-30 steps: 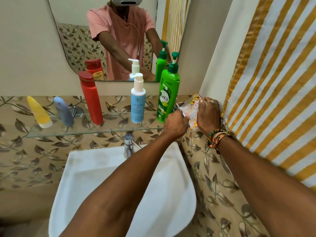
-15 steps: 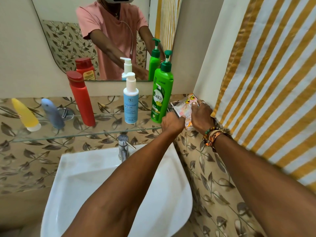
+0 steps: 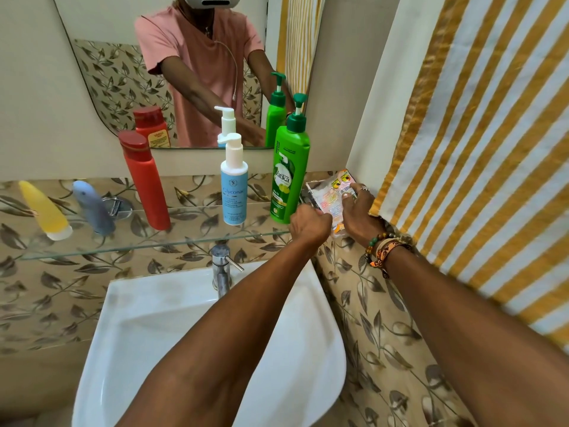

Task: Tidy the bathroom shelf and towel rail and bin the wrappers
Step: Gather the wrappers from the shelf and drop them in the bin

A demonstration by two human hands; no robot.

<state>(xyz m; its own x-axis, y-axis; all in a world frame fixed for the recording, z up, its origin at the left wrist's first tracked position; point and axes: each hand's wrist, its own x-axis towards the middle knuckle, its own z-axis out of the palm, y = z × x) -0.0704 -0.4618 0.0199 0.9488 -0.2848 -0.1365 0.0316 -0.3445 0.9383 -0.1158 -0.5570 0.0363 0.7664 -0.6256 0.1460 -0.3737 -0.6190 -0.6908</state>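
A crinkled clear wrapper (image 3: 331,195) with orange and yellow print sits at the right end of the glass shelf (image 3: 129,246). My left hand (image 3: 309,224) is fisted on its lower left edge. My right hand (image 3: 360,212) grips its right side, fingers curled over the top. On the shelf stand a green pump bottle (image 3: 289,167), a blue-and-white pump bottle (image 3: 234,183) and a red bottle (image 3: 144,186). A yellow tube (image 3: 44,211) and a grey-blue tube (image 3: 92,208) stand cap-down at the left. A yellow-and-white striped towel (image 3: 480,143) hangs at the right.
A white basin (image 3: 172,328) with a chrome tap (image 3: 221,266) sits below the shelf. The mirror (image 3: 123,72) above reflects a person in a pink shirt. Leaf-patterned tiles cover the wall behind and to the right.
Both hands stay on the wrapper at the shelf's right end, shifting slightly on it. The view has drifted a little.
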